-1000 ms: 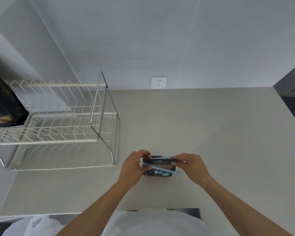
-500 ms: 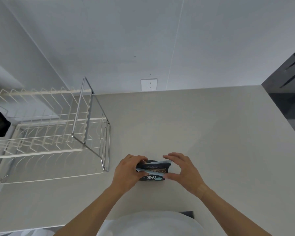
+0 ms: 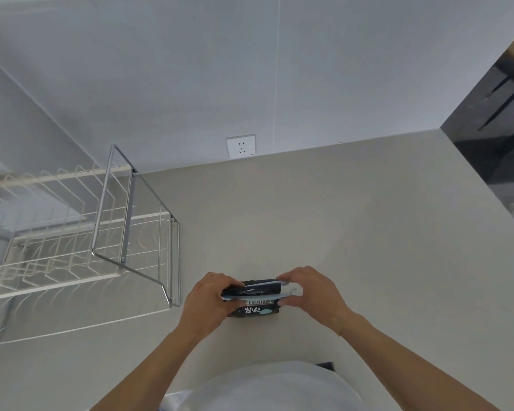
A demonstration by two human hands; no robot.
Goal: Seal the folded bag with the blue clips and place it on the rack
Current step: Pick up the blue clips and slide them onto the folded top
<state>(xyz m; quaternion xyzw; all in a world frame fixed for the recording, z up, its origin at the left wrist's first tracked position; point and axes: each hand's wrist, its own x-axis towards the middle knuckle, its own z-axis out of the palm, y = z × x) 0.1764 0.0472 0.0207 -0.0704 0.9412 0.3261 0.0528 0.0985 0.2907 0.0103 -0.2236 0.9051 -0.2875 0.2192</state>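
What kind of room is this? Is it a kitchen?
Probably a kitchen. There's a wire dish rack standing on a long pale countertop, and a wall socket just above the counter's back edge.

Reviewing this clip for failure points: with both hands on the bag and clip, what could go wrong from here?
1. The blue clip spans the folded bag and the right hand pinches its open-looking end; it may not be fully shut, so the fold could spring loose.
2. The left hand covers the bag's other edge, so the clip may miss it there.
3. The rack has wide wire gaps; a small bag could slip through.
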